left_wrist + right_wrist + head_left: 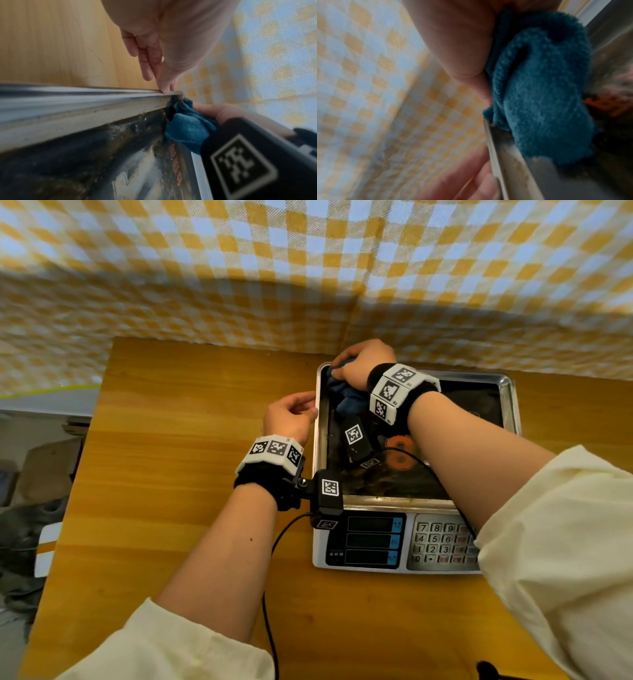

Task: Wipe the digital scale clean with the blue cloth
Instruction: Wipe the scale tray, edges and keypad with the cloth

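The digital scale (373,542) stands on a wooden table (178,474), with a steel tray (510,395) on top that has a dark, smeared bottom. My right hand (359,364) is at the tray's far left corner, its fingers curled round the bunched blue cloth (349,400), which it presses into that corner. The left wrist view shows the cloth (187,129) against the inner wall. My left hand (294,414) is at the tray's left rim, thumb tip and forefinger pinching the edge (120,106). The right wrist view is filled by the cloth (539,94).
A yellow and white checked fabric (308,268) hangs right behind the table and the scale. A black cable (270,611) runs from my left wrist camera over the near table. The table's left edge drops off to clutter (30,508) on the floor.
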